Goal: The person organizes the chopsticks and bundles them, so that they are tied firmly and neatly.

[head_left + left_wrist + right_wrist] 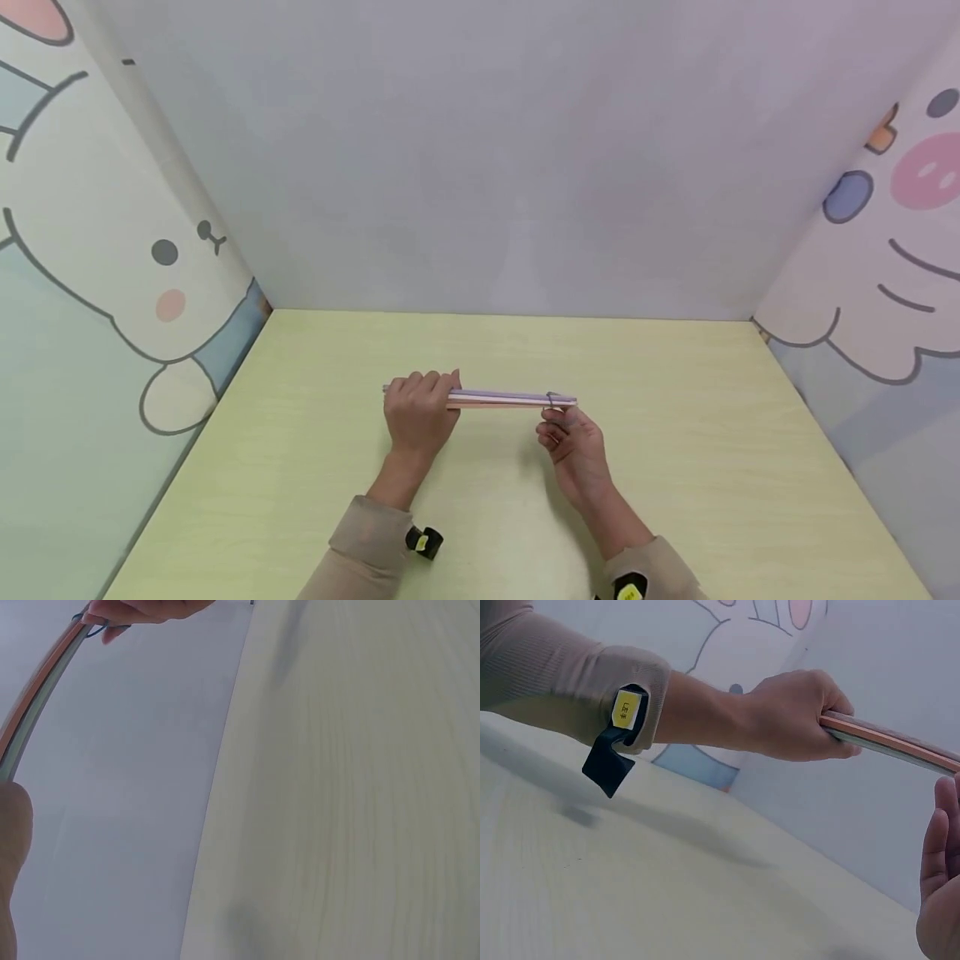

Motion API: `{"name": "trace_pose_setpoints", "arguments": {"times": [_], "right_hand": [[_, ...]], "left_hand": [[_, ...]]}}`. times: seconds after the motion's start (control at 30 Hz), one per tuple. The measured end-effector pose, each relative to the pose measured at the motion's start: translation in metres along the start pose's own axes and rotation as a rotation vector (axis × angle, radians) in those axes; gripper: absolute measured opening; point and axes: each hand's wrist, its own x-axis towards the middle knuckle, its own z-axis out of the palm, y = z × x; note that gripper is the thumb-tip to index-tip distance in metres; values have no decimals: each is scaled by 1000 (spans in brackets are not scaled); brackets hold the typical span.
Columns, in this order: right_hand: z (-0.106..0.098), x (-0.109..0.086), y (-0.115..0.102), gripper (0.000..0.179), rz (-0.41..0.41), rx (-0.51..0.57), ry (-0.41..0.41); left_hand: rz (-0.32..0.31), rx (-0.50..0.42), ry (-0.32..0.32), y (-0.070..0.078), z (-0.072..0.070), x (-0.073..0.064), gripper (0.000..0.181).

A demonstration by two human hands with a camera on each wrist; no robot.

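Note:
My left hand (422, 410) grips the left part of a bundle of long, thin coloured strips (495, 398), held level above the table. Purple, white and orange edges show in the head view; the left wrist view adds a pale green one. Near the bundle's right end a thin dark cord (551, 401) loops round it. The thumb and fingertips of my right hand (577, 450) pinch at this cord, just under the strips. From the left wrist, a bluish loop of the cord (96, 631) hangs by those fingertips. The strips' far left tip sticks out past my left fist.
The pale wooden table (315, 500) lies beneath both hands. A plain grey wall (480, 167) rises at its back edge, and side panels with cartoon animals (112, 250) flank it. Each sleeve carries a black strap with a yellow label (625, 709).

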Motion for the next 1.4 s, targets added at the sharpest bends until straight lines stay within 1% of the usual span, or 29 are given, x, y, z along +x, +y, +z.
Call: {"name": "trace_pose_setpoints", "arguments": {"times": [0.07, 0.23, 0.3, 0.37, 0.43, 0.53, 0.63, 0.7, 0.8, 0.9, 1.03, 1.17, 1.27, 1.4], "right_hand": [[-1, 1, -1, 30, -2, 25, -29], [-6, 3, -1, 47, -45, 61, -163], [-8, 4, -2, 53, -52, 64, -199], [-9, 5, -3, 57, -67, 37, -217], [-9, 6, -4, 54, -92, -37, -210], [-7, 8, -6, 39, -146, -192, -185], [-5, 9, -9, 28, -161, -315, -153], [-5, 10, -11, 27, -151, -342, -157], [-6, 10, -13, 28, -151, -354, -192], [-9, 11, -15, 26, -194, -390, -236], [-14, 12, -17, 14, -255, -472, -258], [-18, 13, -20, 9, -268, -514, -290], [-19, 12, -19, 10, -295, -539, -330], [-18, 10, -17, 15, -344, -645, -364]], "left_hand": [[15, -1, 2, -1, -1, 0, 23], [40, -2, 13, -3, -2, 0, 27], [45, -6, 19, -3, -2, 0, 27], [50, -10, 26, -4, -1, -1, 28], [55, -15, 25, -3, -2, -1, 28], [62, -25, 23, -2, -3, 0, 29], [68, -32, 26, -1, -4, 1, 30], [69, -31, 32, -1, -4, 1, 30], [71, -29, 37, -1, -4, 2, 29], [72, -32, 44, -1, -4, 3, 28], [72, -40, 51, -1, -5, 5, 29], [65, -48, 57, -1, -6, 7, 30], [50, -48, 54, -2, -7, 9, 29], [21, -41, 34, -5, -7, 8, 25]]}}
